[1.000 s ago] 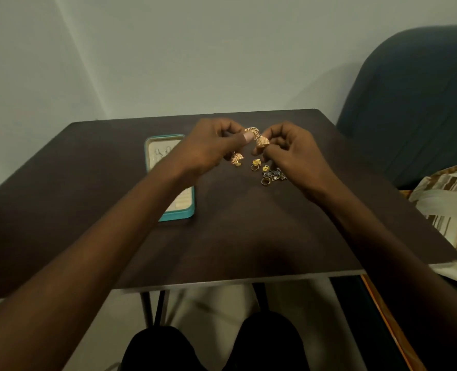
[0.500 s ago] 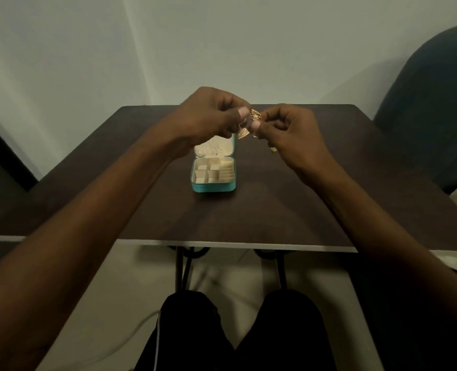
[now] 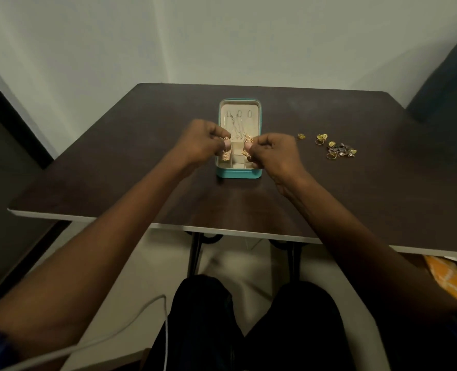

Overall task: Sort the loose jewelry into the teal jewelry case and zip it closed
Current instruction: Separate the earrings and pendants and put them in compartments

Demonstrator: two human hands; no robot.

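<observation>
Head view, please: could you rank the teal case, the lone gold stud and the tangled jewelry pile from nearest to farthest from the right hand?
From the right hand:
1. Teal case, just left.
2. Lone gold stud, to its right.
3. Tangled jewelry pile, farther right.

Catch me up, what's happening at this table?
A person is sorting jewelry into an open teal jewelry case on a dark table. Each hand holds one gold dangling earring over the case's compartments: the left hand pinches one earring, the right hand another. A small pile of loose jewelry waits on the table to the right of the case. The lid is open, nothing zipped yet.
</observation>
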